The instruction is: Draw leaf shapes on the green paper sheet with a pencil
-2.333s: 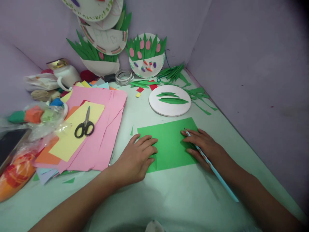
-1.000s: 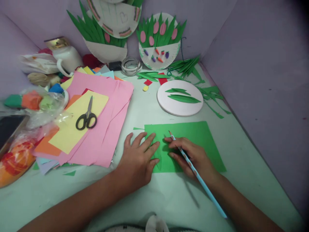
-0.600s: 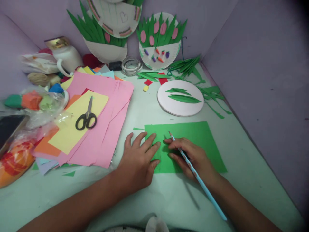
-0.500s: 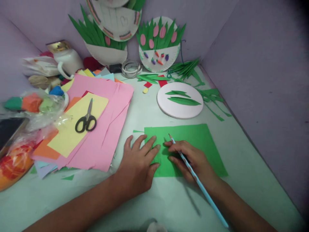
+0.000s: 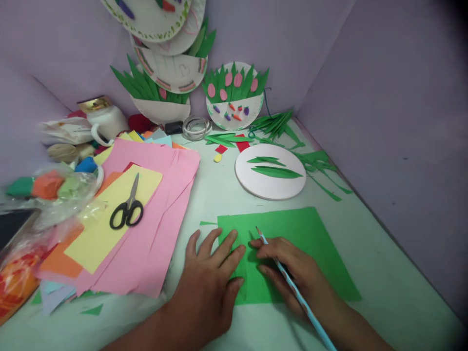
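A rectangular sheet of green paper [image 5: 303, 239] lies flat on the table in front of me. My left hand [image 5: 210, 280] rests with fingers spread over the sheet's left edge, on the paper and the tabletop. In my right hand [image 5: 296, 273] is a light blue patterned pencil [image 5: 292, 287], gripped between thumb and fingers. Its sharpened tip points up and away, over the left-middle part of the green sheet; whether it touches the paper I cannot tell. Beyond the sheet, a white round disc [image 5: 270, 187] carries two cut green paper leaves [image 5: 277, 172].
Black-handled scissors [image 5: 127, 209] lie on yellow paper [image 5: 87, 243] atop pink sheets [image 5: 171, 204] at left. Decorated paper plates [image 5: 234, 112] lean on the wall. Green paper strips [image 5: 321, 165] lie at the right edge. Plastic bags [image 5: 73, 195] and a white mug [image 5: 107, 124] stand far left.
The whole scene sits lower in the picture, as the head view has tilted up. Both hands keep nearly the same place on the green sheet, the pencil still in the right.
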Tool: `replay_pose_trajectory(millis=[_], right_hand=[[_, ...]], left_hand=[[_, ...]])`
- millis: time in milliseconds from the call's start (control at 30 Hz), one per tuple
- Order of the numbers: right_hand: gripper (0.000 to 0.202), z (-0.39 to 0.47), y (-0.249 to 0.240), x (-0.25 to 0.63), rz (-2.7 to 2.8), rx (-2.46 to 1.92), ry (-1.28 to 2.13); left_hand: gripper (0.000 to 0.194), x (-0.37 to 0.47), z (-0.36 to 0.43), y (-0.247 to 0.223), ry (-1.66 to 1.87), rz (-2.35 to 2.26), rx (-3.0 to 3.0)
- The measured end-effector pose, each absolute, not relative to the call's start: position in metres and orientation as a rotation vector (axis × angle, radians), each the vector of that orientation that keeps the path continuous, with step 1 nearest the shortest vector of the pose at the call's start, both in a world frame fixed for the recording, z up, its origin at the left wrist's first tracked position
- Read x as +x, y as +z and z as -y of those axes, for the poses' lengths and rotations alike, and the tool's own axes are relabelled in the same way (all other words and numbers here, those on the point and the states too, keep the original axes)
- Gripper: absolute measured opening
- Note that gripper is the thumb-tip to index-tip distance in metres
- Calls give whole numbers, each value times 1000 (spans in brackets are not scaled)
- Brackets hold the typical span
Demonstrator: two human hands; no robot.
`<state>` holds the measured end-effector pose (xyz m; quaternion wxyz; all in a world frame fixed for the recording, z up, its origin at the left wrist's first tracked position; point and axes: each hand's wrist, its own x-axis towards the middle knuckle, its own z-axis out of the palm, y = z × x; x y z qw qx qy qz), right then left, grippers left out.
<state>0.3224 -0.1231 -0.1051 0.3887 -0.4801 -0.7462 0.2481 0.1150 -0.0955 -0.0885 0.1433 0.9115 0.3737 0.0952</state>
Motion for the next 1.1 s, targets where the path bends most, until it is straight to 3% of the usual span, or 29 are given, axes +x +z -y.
replay_pose_trajectory(millis=[233,1100], right_hand=[[21,124,-105,324,1901,-1231,631],[20,122,-107,324,1875,-1184,635]], left_hand=[[41,118,95,-87,322,-1105,2550],[42,120,93,-83,290,-1103,2627]])
